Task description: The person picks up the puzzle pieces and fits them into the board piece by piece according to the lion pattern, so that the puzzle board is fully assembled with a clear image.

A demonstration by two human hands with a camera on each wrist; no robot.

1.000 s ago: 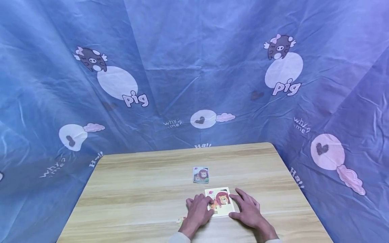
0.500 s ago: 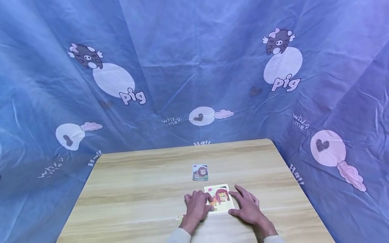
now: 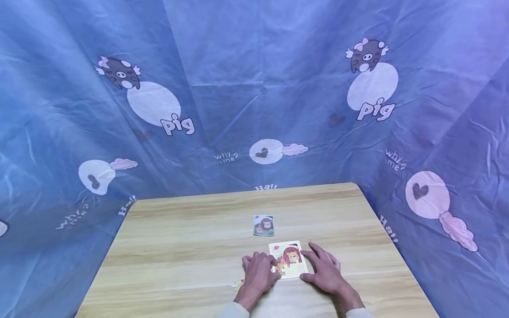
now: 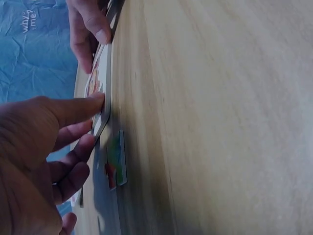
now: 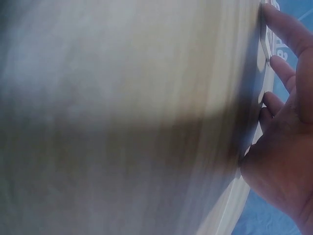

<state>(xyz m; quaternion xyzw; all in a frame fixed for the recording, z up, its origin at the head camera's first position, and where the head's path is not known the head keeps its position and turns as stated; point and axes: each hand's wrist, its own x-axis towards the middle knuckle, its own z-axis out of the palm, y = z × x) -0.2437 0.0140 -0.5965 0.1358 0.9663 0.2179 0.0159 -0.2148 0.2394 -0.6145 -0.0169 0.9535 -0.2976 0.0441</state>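
A pale-framed puzzle board [image 3: 295, 270] lies flat on the table, with a lion and a smaller cub pictured in its tray and a bare pale patch at the lower right. At its left side my left hand [image 3: 259, 274] rests its thumb and index finger by the cub; in the left wrist view the thumb [image 4: 78, 110] lies on the board's near edge, other fingers loosely bent. Against the board's right edge, my right hand [image 3: 327, 271] touches with spread thumb and index finger. Loose puzzle pieces [image 4: 116, 159] lie just left of the left hand, partly hidden by it in the head view.
A picture card [image 3: 263, 225] with the same lion scene lies beyond the board. The wooden table [image 3: 179, 247] reaches back to a blue printed curtain [image 3: 222, 110], which also hangs along both sides.
The left index finger has drawn back slightly toward the board's left edge, showing more of the cub. The right hand stays at the right edge. The head view shifts a little.
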